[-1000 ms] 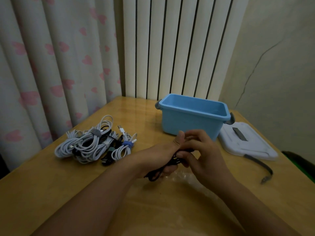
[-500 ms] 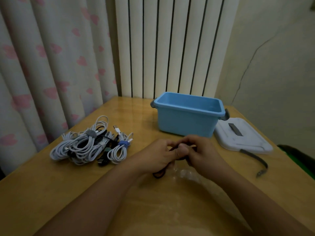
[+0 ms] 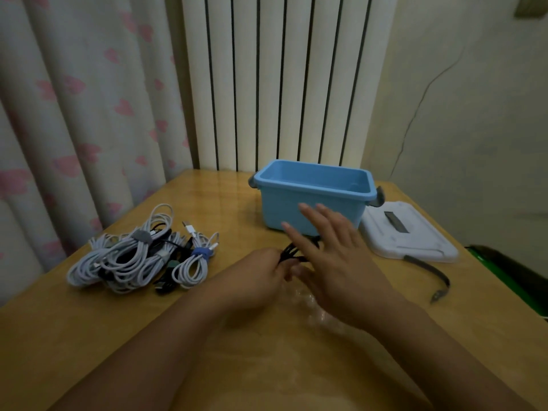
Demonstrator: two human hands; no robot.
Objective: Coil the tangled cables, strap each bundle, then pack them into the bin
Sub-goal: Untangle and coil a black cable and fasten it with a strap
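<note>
My left hand (image 3: 255,280) pinches a small bundle of black cable (image 3: 292,253) at its near end, fingers curled round the strands. My right hand (image 3: 332,259) is released: fingers straight and spread, palm over the far part of the bundle; whether it touches the cable I cannot tell. Both hands sit above the wooden table (image 3: 89,336), just in front of the blue bin (image 3: 311,200). Left of the hands lies a heap of white cables (image 3: 130,256), some strapped. Right of the bin rests a white lid (image 3: 409,235), with a dark strap (image 3: 436,274) beside it.
</note>
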